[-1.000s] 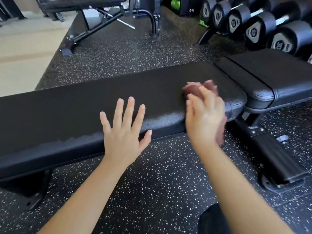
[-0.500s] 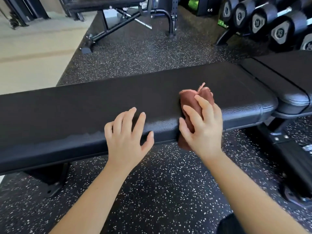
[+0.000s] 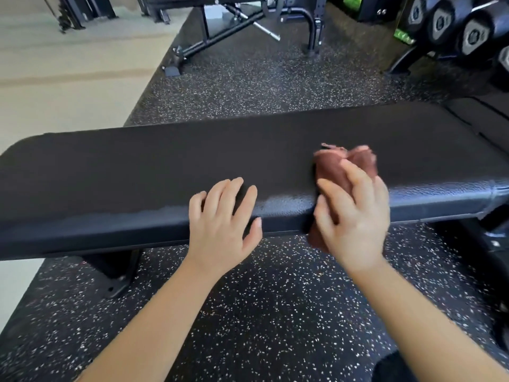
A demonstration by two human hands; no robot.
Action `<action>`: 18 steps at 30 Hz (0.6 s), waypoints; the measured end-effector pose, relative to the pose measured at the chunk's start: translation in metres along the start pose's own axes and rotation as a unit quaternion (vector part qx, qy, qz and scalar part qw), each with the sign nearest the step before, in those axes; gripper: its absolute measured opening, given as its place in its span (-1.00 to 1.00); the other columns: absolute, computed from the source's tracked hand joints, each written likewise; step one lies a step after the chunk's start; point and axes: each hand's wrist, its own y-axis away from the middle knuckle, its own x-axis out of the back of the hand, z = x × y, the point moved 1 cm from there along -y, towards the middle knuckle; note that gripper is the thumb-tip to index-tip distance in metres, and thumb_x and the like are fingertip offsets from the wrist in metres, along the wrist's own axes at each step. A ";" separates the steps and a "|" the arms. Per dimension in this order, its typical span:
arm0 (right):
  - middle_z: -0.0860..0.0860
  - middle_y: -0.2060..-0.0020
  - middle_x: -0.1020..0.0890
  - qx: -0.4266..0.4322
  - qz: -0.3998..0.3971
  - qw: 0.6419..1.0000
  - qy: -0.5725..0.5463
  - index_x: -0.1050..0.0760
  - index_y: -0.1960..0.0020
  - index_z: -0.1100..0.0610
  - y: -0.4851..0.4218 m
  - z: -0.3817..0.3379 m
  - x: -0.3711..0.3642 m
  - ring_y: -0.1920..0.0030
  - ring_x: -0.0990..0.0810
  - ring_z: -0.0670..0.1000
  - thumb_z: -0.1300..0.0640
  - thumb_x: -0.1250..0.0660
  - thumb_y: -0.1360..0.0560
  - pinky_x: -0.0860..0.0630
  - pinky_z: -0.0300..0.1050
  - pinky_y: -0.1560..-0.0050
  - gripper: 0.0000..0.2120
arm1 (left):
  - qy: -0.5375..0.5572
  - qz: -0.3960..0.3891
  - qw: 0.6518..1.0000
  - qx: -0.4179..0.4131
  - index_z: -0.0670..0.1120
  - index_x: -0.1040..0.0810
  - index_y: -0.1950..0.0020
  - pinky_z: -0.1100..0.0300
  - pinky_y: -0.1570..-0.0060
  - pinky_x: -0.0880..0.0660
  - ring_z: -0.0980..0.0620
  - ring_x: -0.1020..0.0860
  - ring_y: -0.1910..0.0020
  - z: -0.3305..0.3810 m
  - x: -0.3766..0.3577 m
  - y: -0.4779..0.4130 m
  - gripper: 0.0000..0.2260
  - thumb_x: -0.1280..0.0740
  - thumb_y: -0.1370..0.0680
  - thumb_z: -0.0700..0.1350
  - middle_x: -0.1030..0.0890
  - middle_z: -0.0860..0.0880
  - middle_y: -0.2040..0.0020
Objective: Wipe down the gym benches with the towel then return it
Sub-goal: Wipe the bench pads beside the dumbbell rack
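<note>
The reddish-brown towel point(image 3: 332, 172) lies bunched over the near edge of the black bench point(image 3: 137, 172), somewhat right of the middle of the pad. Its long axis runs across the bench, far to near. The far end sits crumpled on the top surface, and the near end hangs down past the front edge toward the floor point(image 3: 275, 312).

The right hand point(image 3: 355, 219) holds the towel against the bench. Its fingers point(image 3: 355, 175) are spread and bent over the cloth, and the thumb is on the towel's left side at the front edge.

Just to the left, apart from the towel, the left hand point(image 3: 223, 230) rests on the same edge and holds nothing. Its fingers are loosely bent on top and its thumb lies against the front face.

The bench stretches left to right across the view, and a second pad point(image 3: 490, 117) meets it at the far right. The floor is black rubber with white specks.

Beyond stand another bench frame point(image 3: 228, 26) and, at upper right, a row of dumbbells point(image 3: 473, 31).
</note>
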 end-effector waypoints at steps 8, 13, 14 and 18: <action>0.23 -0.03 -0.61 0.100 -0.056 0.992 -0.047 -0.63 0.07 0.24 -0.008 -0.037 -0.012 -0.02 -0.53 0.21 0.18 -0.29 -0.49 -0.45 0.04 -0.03 -0.82 | -0.023 -0.051 0.998 0.006 -0.20 -0.55 -0.19 -0.15 -0.12 -0.32 -0.21 -0.50 -0.19 -0.054 0.018 0.021 -0.62 -0.16 -0.48 -0.05 -0.54 -0.20 -0.21; 0.24 -0.07 -0.59 0.016 -0.031 0.999 -0.007 -0.63 0.04 0.25 -0.005 -0.063 -0.019 -0.05 -0.54 0.29 0.17 -0.32 -0.48 -0.37 0.03 -0.18 -0.82 | -0.014 -0.060 0.998 0.007 -0.22 -0.53 -0.22 -0.17 -0.18 -0.29 -0.20 -0.48 -0.23 -0.071 0.021 0.029 -0.60 -0.13 -0.50 -0.06 -0.52 -0.20 -0.25; 0.23 -0.07 -0.60 0.018 -0.031 0.999 -0.012 -0.63 0.02 0.25 -0.004 -0.083 -0.027 -0.05 -0.54 0.29 0.16 -0.32 -0.48 -0.40 0.05 -0.17 -0.81 | -0.008 -0.060 0.998 0.007 -0.22 -0.52 -0.23 -0.17 -0.19 -0.27 -0.20 -0.47 -0.24 -0.074 0.022 0.030 -0.60 -0.13 -0.50 -0.06 -0.51 -0.20 -0.26; 0.20 -0.03 -0.63 0.058 -0.050 0.995 -0.057 -0.63 0.07 0.23 -0.014 -0.135 -0.043 -0.06 -0.54 0.22 0.16 -0.31 -0.48 -0.52 0.09 -0.01 -0.82 | 0.003 -0.069 0.997 0.027 -0.23 -0.48 -0.26 -0.15 -0.22 -0.23 -0.19 -0.43 -0.27 -0.092 0.026 0.034 -0.59 -0.12 -0.51 -0.05 -0.48 -0.19 -0.29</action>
